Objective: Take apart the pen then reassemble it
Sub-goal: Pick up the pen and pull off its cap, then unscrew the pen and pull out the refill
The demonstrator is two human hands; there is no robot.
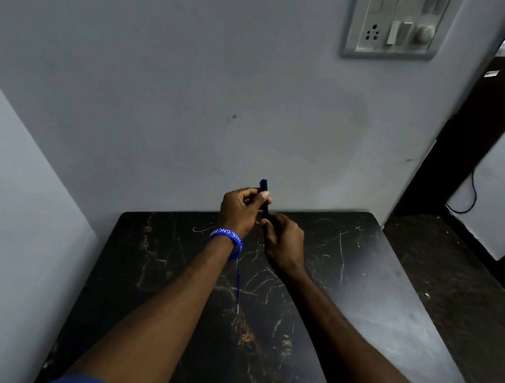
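Both hands hold a dark blue pen barrel [264,189] upright above the far part of the black marble table [374,297]. My left hand [238,211], with a blue wristband, pinches the barrel's upper part between thumb and fingers. My right hand [283,241] grips its lower end from below; that end is hidden in the fingers. A thin blue ink refill [238,289] lies on the table between my forearms, pointing away from me.
A grey wall stands right behind the table, with a switch and socket panel [393,22] high up on the right. To the right are a dark floor, a dark doorframe and a black cable [470,195].
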